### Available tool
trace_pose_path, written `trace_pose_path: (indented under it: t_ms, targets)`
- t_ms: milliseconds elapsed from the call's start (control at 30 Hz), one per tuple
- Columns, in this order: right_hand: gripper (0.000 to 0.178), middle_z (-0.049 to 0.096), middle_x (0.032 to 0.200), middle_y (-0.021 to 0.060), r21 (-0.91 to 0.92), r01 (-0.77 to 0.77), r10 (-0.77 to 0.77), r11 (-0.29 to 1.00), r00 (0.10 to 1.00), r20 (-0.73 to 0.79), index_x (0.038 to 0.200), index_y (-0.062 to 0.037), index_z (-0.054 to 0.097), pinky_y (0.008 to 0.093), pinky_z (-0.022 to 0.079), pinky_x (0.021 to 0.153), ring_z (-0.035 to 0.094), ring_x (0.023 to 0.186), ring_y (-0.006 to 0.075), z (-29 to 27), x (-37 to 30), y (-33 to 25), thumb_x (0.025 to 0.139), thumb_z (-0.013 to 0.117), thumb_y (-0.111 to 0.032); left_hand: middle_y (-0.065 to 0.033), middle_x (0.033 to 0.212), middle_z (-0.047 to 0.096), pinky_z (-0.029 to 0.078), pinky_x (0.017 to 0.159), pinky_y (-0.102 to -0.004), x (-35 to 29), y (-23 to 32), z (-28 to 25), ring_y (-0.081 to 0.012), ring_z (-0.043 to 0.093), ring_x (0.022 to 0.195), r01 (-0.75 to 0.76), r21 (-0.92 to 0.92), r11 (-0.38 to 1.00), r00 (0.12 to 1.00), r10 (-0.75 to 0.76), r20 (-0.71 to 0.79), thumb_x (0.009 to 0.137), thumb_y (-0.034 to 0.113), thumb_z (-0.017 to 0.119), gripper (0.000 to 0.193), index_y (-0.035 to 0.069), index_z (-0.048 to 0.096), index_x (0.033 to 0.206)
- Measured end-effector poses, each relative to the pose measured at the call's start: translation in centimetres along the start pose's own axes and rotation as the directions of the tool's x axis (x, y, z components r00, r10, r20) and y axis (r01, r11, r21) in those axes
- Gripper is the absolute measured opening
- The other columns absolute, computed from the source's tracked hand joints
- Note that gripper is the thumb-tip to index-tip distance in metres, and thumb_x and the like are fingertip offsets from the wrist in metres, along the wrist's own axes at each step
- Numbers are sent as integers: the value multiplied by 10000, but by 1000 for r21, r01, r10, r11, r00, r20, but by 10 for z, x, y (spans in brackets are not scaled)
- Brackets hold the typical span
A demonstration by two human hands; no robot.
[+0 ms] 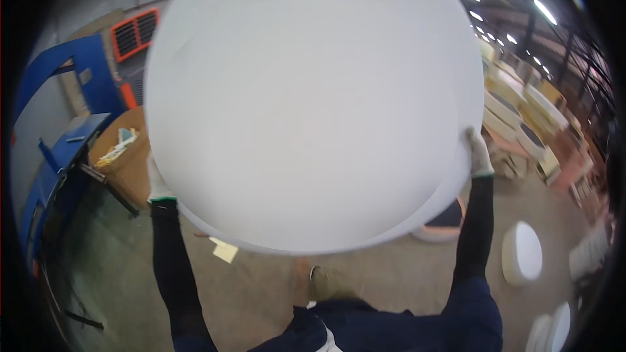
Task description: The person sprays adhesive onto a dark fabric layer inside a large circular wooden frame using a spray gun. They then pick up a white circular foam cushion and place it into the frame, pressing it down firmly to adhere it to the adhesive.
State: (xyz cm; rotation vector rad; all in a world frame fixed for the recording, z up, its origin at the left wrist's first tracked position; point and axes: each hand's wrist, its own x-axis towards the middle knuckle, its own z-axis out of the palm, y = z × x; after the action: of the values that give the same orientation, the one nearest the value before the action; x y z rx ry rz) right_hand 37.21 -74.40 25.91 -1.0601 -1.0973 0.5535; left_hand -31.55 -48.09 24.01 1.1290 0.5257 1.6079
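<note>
A large white round piece [313, 104], smooth and apparently foam, is held up before me and fills the middle of the view. My left hand [158, 182], in a white glove with a green cuff edge, grips its lower left side; the fingers are hidden by the piece. On the right side my right hand [480, 155], gloved the same way, clasps the rim, with part of its fingers showing against the white surface. Whatever lies straight behind the piece is hidden.
Left stand a blue machine frame [88, 78] and a cardboard box [134, 156] with scraps. Stacked foam pieces [521, 114] line the right. A white round piece [521, 254] and a dark-topped one [447, 221] rest on the floor, with a yellowish scrap [225, 251] near my feet.
</note>
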Motion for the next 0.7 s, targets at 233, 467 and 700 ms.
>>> trace_pose_path:
  t_ms: [233,467,700]
  targets:
    - [652,606,1267,126,190,-275,272,942,961,45,1415,16,465,378,492,998,590,1157,233,53,117,115,916,703,-330,-148,1364,602,419,1099,-350,99,-113,3,-216,558,1266,237,123,964,971,-238,-7,954,202,637,514,-68,537,1380]
    - [618,664,1175,171,159,-326,338,932,940,-50,1337,79,523,354,569,870,678,1008,269,51,276,204,951,675,-378,-122,1266,644,504,967,-323,265,-136,30,-204,632,1120,129,244,961,974,-169,151,1032,388,500,525,-22,551,1356]
    - [664,680,1149,188,14,-369,369,929,928,-44,1315,76,544,343,598,868,710,979,269,72,392,218,960,643,-477,-187,1362,585,440,1073,-378,391,-223,36,-263,597,1212,249,218,944,843,-322,432,936,421,642,708,-31,439,1443]
